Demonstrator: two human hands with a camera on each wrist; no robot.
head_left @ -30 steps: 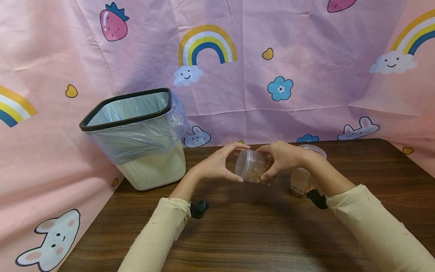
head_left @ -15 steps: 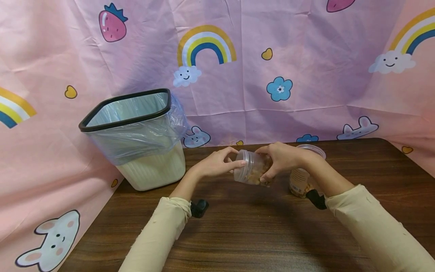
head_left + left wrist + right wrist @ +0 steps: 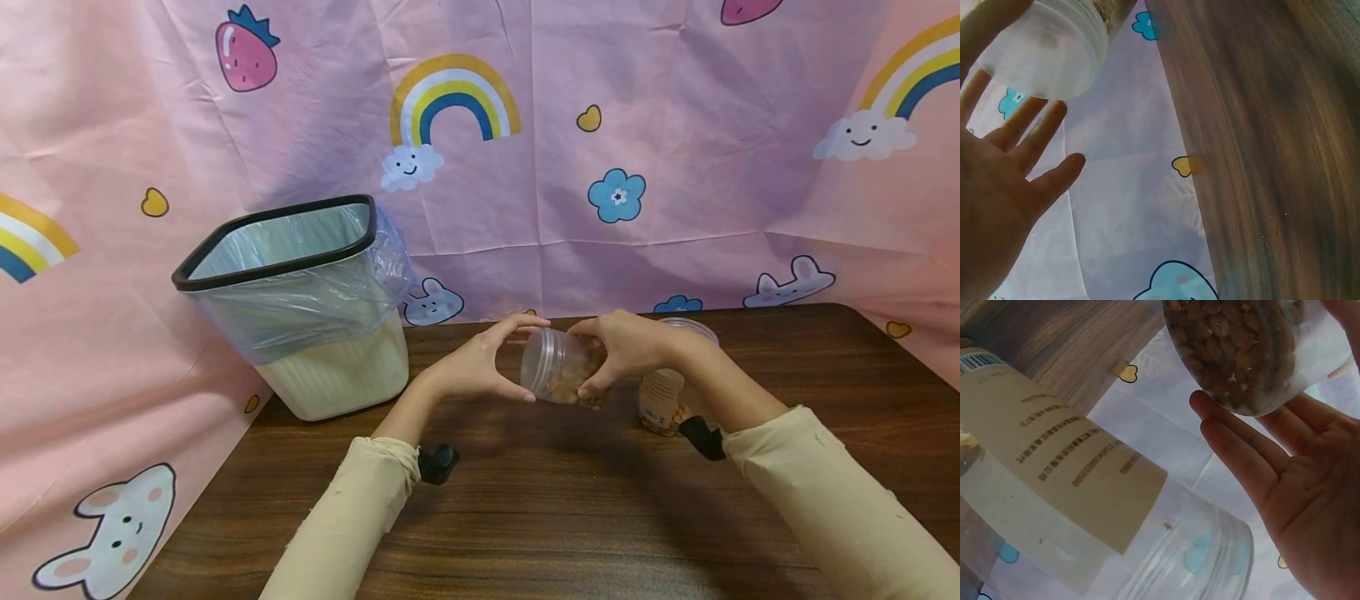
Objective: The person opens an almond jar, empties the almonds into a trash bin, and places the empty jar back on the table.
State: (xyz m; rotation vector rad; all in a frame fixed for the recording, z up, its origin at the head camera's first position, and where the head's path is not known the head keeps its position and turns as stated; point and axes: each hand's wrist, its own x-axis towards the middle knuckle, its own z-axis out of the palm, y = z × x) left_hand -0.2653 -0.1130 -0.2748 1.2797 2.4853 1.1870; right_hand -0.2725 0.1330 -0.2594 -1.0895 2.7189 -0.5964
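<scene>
A clear plastic jar [image 3: 573, 371] is held tilted on its side above the table, its lid [image 3: 534, 360] toward the left. My right hand [image 3: 626, 348] grips the jar's bottom end from the right. Almonds [image 3: 1225, 353] show through that end in the right wrist view. My left hand [image 3: 476, 362] spans the lid, thumb at its lower edge and fingers at the upper edge. From the left wrist, fingertips reach the rim of the whitish lid [image 3: 1047, 53], and the little finger stands off it. A second clear jar [image 3: 658, 402] with a beige label stands behind my right forearm.
A cream trash bin [image 3: 333, 379] with a black rim and a bluish plastic liner stands at the back left of the dark wooden table [image 3: 555, 517]. Behind the table hangs a pink and purple printed cloth [image 3: 555, 192]. The second jar contains pale, nut-like pieces.
Half a second ago my left thumb lay across the lid's side; now it is back at the lower edge, the hand spread wider. My right hand still holds the jar in nearly the same place.
</scene>
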